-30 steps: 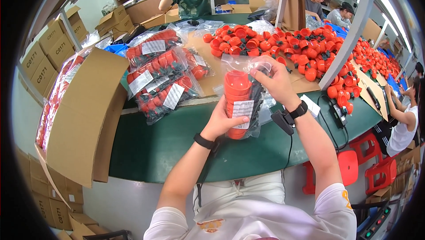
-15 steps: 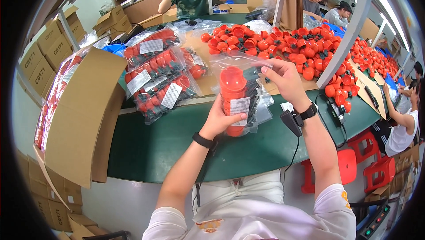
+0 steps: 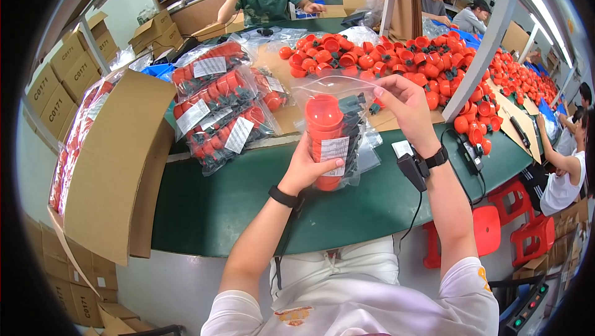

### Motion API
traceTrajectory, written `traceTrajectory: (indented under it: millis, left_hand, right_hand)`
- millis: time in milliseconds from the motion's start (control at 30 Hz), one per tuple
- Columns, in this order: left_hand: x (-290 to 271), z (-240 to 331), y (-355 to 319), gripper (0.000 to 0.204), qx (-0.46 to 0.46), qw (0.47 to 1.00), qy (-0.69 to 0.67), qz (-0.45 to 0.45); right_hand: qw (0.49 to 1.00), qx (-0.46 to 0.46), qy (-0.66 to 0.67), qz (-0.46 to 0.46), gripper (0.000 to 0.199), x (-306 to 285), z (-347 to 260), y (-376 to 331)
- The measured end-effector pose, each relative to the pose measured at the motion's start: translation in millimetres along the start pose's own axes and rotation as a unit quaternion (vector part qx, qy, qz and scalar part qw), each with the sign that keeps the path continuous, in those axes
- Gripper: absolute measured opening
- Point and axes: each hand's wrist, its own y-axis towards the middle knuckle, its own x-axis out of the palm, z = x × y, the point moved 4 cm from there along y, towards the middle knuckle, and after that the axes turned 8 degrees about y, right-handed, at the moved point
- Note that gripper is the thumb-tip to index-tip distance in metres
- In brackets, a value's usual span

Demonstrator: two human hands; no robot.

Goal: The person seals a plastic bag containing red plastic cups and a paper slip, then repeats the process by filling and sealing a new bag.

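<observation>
And the right hand (image 3: 406, 105) has drawn outward, fingers pinching the clear bag (image 3: 338, 132) by its top corner, leaving the top spread wider (sealed or not, can't tell)! Left hand (image 3: 305, 165) wraps its fingers round the bagged red cups (image 3: 324, 113), above the worktop (image 3: 217, 212).

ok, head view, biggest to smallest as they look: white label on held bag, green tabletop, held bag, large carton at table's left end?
1. Green tabletop
2. Large carton
3. Held bag
4. White label
</observation>
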Motion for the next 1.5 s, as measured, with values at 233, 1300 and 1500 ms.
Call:
traceTrajectory:
  millis: [233,1300,1500]
  left_hand:
    - [2.2,1.6,0.7,0.091,0.007,1.0,0.001,-0.007]
    - [-0.8,6.4,2.6,0.096,0.025,0.998,0.05,0.001]
    - [-2.2,5.5,1.5,0.103,0.027,0.998,0.062,0.002]
  right_hand:
    - [0.999,-0.032,-0.037,0.012,0.013,-3.8,-0.5,5.5]
    - [0.996,-0.068,-0.037,-0.039,0.018,9.8,-6.6,0.6]
    - [0.996,-0.089,-0.004,-0.016,0.014,18.7,-12.8,-4.5]
